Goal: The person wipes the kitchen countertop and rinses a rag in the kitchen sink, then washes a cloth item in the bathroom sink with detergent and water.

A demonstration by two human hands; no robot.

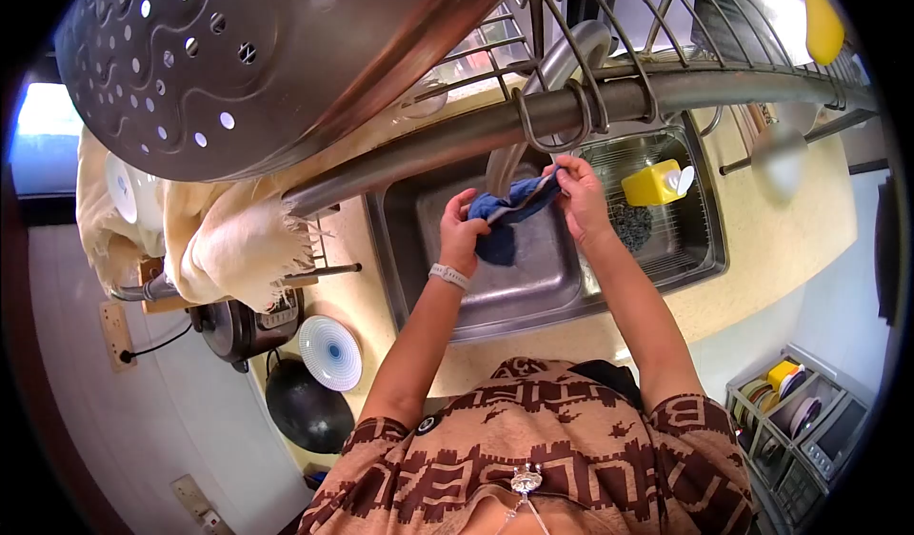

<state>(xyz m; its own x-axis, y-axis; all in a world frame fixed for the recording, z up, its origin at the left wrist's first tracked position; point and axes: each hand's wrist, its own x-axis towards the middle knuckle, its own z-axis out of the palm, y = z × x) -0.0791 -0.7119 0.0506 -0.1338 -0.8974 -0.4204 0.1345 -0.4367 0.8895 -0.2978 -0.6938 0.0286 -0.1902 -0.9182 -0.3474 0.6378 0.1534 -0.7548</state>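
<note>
A dark blue cloth [514, 207] with a pale edge is stretched between my two hands, above the left basin of the steel sink [457, 308]. My left hand [463, 233] pinches its left end, and a fold of the cloth hangs below those fingers. At the upper right end, my right hand [582, 199] grips the cloth between thumb and fingers. The curved faucet [503, 168] comes down right behind the cloth, which partly hides its tip.
A metal dish rack [609, 105] and a perforated steel pan [276, 49] hang overhead, close to the camera. In the right basin are a yellow bottle [652, 185] and a dark scrubber [631, 225]. A patterned plate [330, 353], black wok [307, 406] and cooker [228, 327] stand left.
</note>
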